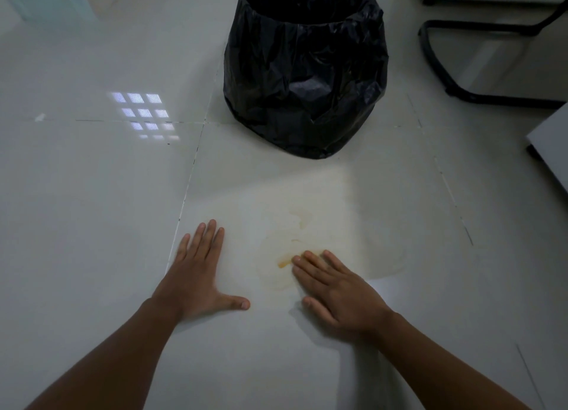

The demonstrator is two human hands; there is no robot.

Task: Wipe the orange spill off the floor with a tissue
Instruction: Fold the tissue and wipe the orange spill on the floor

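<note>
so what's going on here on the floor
A person is crouched over a pale tiled floor with both hands flat on it. The left hand rests beside a faint orange spill; the right hand lies with its fingertips at the brightest orange streak. No tissue is clearly visible, though something pale may sit under the right hand. A bin lined with a black bag stands just beyond the spill.
</note>
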